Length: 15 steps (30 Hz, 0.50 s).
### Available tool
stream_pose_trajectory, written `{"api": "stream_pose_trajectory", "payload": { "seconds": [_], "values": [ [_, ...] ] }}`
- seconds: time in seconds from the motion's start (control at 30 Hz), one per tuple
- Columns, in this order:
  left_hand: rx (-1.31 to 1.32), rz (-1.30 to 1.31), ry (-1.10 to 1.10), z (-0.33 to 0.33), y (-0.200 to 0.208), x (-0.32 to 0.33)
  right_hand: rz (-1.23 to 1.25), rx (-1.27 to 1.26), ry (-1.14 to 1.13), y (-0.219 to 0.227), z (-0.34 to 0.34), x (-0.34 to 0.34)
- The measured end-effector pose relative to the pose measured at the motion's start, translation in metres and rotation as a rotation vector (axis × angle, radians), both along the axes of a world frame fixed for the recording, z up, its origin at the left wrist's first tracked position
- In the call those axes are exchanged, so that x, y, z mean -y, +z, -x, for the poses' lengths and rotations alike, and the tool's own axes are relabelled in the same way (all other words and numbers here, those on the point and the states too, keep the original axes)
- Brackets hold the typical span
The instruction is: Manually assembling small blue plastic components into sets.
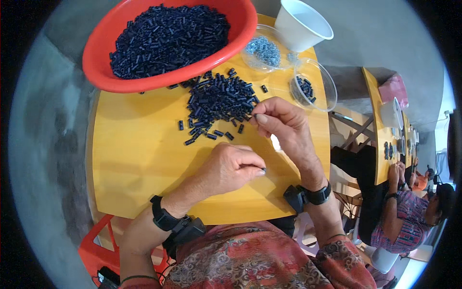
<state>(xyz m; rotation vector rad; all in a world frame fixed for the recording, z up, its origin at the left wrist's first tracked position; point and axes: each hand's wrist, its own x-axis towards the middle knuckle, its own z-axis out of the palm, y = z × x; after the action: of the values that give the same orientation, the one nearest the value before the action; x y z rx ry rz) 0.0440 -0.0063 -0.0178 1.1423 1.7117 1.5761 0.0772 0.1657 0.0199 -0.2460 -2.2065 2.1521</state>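
My left hand is closed over the near middle of the yellow table. Between its thumb and forefinger shows the end of a small dark part, mostly hidden by the fingers. To the right and farther away, my right hand pinches at the edge of a loose pile of short black tubular parts. A dark bit shows at its fingertips, too small to name. The two hands are apart.
A big red basin full of black parts stands at the far left. At the far right are a clear tub with silvery pieces, a white bucket and a clear tub with black parts. Another person sits farther right.
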Motion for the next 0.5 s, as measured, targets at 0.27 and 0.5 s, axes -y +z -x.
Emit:
{"api": "stream_pose_trajectory", "payload": {
  "seconds": [0.27,0.5],
  "values": [
    [-0.102,0.047,0.164,0.007,0.004,-0.003,0.282,0.119,0.0,-0.002,-0.021,-0.014],
    [0.031,-0.005,0.295,0.017,-0.004,-0.003,0.505,0.095,0.121,-0.01,-0.023,-0.012]
  ]
}}
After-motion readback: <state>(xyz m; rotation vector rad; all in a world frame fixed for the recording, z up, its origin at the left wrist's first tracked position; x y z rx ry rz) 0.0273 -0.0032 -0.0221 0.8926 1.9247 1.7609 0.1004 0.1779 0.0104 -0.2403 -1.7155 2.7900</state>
